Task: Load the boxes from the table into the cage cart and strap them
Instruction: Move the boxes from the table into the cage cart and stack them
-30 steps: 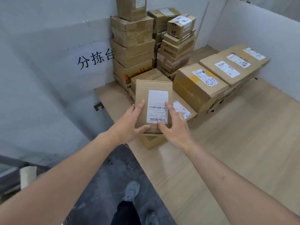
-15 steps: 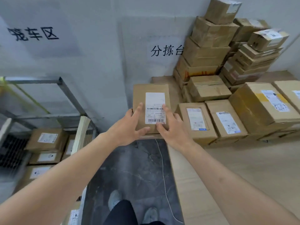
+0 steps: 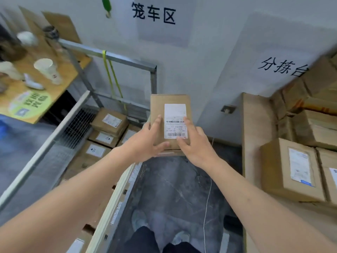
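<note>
Both hands grip one labelled cardboard box (image 3: 170,121): my left hand (image 3: 145,143) closed on its left edge, my right hand (image 3: 195,143) on its right, thumbs on top. Box is airborne, just right of the cage cart (image 3: 109,57). I judge it light and stiff; side-edge hold suffices.

Held box (image 3: 158,105): flat brown cardboard, label side toward the camera, at frame centre, long axis running top to bottom. White shipping label (image 3: 175,121) with barcodes covers its right half. Cage cart (image 3: 116,58): grey metal frame with wire mesh side, centre left of frame, yellow-green strap (image 3: 111,73) hanging from its top rail. Loaded boxes (image 3: 109,120) lie flat inside, labels up. Remaining boxes (image 3: 290,170) sit on the wooden table (image 3: 249,134) at right, stacked higher toward the upper right
</note>
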Tool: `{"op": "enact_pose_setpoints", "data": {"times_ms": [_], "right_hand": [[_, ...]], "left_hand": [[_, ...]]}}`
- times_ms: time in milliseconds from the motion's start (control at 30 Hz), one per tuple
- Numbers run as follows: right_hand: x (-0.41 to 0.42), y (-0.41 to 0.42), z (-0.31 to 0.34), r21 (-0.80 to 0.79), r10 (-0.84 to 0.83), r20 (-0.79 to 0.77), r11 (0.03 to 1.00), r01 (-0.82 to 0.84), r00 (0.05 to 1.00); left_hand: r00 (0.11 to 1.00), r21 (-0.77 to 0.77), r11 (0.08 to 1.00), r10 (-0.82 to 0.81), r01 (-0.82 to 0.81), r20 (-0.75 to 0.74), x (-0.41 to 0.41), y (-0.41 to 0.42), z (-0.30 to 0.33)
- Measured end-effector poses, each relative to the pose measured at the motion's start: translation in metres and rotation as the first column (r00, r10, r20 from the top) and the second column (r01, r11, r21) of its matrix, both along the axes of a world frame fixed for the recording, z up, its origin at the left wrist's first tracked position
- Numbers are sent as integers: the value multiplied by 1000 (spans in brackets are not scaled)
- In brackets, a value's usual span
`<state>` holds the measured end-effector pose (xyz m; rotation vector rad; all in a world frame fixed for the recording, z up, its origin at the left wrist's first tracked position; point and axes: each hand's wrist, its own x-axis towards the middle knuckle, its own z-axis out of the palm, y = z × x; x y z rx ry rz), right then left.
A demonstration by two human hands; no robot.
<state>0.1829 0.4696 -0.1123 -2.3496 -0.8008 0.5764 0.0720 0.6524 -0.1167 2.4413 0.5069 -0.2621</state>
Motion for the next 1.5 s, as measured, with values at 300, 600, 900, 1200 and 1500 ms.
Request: {"op": "enact_pose_setpoints", "data": {"times_ms": [300, 600, 900, 1200, 1500], "right_hand": [[-43, 119, -27, -39, 132, -27, 990, -133, 991], [-56, 213, -51, -55, 312, -93, 947, -318, 946], [-33, 296, -99, -78, 509, -209, 842, -533, 835], [10, 360, -167, -72, 691, -302, 671, -738, 657], [16, 411, -251, -83, 745, -372, 568, -819, 554]], "left_hand": [[990, -55, 988, 142, -143, -10, -71, 102, -32], [942, -160, 929, 336, -335, -19, -116, 168, -59], [825, -171, 807, 552, -565, -121, -119, 209, -99], [520, -274, 462, 831, -843, -197, -93, 214, -165], [317, -370, 218, 920, -903, -232, -85, 228, -253]]}}
